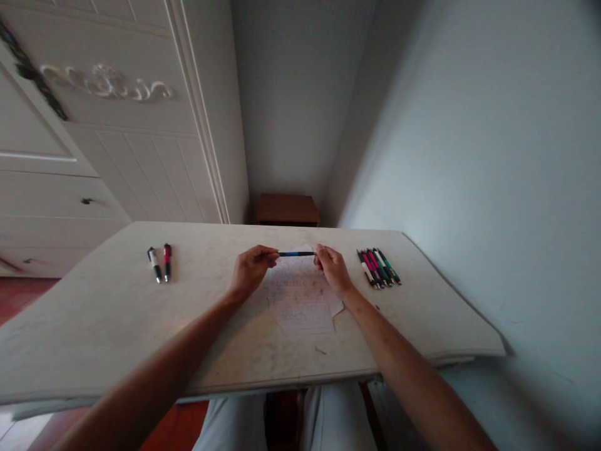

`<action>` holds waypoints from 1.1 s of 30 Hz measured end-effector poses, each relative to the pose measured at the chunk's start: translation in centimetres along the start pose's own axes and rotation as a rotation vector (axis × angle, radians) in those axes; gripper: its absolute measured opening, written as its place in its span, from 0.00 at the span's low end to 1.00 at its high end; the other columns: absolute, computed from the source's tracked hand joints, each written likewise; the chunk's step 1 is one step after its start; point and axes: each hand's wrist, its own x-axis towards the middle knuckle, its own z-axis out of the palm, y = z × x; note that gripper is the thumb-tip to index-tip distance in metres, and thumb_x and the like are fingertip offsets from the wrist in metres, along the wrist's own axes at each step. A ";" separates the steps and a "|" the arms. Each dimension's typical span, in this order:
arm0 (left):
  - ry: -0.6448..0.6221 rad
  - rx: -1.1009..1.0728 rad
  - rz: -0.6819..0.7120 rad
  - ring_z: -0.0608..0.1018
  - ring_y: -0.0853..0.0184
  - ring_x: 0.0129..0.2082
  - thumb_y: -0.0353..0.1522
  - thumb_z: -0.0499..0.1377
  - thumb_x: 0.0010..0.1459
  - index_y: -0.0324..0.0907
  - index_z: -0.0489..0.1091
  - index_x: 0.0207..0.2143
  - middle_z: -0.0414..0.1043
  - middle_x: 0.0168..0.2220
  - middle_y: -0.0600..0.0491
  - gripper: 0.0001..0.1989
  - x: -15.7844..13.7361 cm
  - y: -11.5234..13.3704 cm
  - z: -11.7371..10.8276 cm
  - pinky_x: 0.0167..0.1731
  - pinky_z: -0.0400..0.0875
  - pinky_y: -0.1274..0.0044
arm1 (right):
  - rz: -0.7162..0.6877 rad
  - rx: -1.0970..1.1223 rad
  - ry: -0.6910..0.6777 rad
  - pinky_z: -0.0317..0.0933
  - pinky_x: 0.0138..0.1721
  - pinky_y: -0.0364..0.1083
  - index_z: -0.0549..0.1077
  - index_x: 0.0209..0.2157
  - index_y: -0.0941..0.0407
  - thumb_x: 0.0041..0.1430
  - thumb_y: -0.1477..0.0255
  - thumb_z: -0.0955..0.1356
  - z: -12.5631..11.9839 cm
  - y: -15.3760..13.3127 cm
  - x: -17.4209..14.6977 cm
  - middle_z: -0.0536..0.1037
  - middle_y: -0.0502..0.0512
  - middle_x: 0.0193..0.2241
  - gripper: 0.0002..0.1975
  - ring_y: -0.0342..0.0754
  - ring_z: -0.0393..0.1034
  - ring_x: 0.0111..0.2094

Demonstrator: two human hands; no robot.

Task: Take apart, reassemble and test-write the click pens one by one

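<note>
A dark pen with a blue middle (297, 254) is held level between my two hands, above the far part of some paper sheets. My left hand (253, 266) pinches its left end, and my right hand (331, 266) grips the right end. Beneath lie the sheets (303, 307), covered in faint handwriting and overlapping one another. To the right of my right hand, several pens (379, 268) with coloured grips lie side by side in a slanted row. Far to the left rest a white-and-black pen (154, 264) and a pink-and-black pen (168, 262), apart from each other.
The pale table (211, 351) spreads across the view, with small dark marks on its top. A white cabinet (141, 150) stands behind it on the left. A grey wall (479, 188) runs along the right side. Behind the table is a low brown wooden piece (288, 208).
</note>
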 end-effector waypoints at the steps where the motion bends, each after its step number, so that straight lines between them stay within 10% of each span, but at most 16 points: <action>1: -0.005 0.007 -0.007 0.76 0.68 0.22 0.35 0.63 0.50 0.38 0.76 0.31 0.74 0.20 0.53 0.09 0.0 0.2 0.0 0.26 0.71 0.78 | -0.032 -0.031 -0.003 0.52 0.21 0.41 0.62 0.21 0.54 0.58 0.45 0.60 0.0 0.0 0.0 0.63 0.48 0.17 0.27 0.42 0.57 0.19; 16: -0.179 0.001 -0.036 0.71 0.72 0.19 0.41 0.59 0.56 0.38 0.71 0.26 0.70 0.18 0.54 0.15 -0.1 0.3 -0.7 0.24 0.66 0.80 | -0.232 -0.225 -0.017 0.55 0.29 0.44 0.61 0.22 0.53 0.64 0.51 0.57 -0.6 -0.9 -0.5 0.65 0.48 0.19 0.24 0.44 0.60 0.23; 33: -0.263 -0.364 -0.477 0.61 0.78 0.10 0.43 0.66 0.46 0.39 0.65 0.23 0.64 0.18 0.58 0.18 0.1 0.7 -0.6 0.09 0.54 0.83 | -0.280 -0.273 -0.045 0.56 0.32 0.45 0.62 0.22 0.53 0.62 0.48 0.57 -0.9 -1.4 -0.7 0.66 0.50 0.21 0.26 0.46 0.61 0.25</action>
